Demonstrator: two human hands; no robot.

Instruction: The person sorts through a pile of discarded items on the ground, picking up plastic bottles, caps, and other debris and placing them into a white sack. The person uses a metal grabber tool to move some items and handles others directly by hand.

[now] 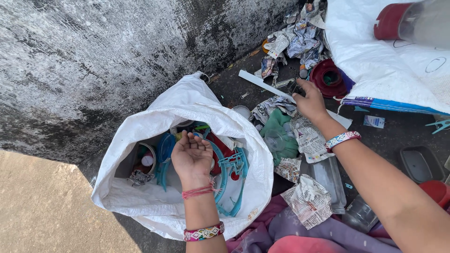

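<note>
White sack [140, 197]: stands open on the ground by the wall, part-filled with plastic scrap.
Left hand [192, 154]: palm up, fingers loosely curled, empty, over the sack mouth.
Right hand [310, 100]: pinching a small dark piece [295, 86] among crumpled paper [309, 201].
Technique: grip firmly; release low inside the sack.

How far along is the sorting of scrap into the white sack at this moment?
Done: the white sack already holds blue plastic pieces and a small round tin. In hand: the left hand hangs palm-up over the sack mouth, apparently empty; the right hand reaches a small dark item on the ground. Left: crumpled newspaper, a clear bottle, a green wrapper and a red lid lie outside.
</note>
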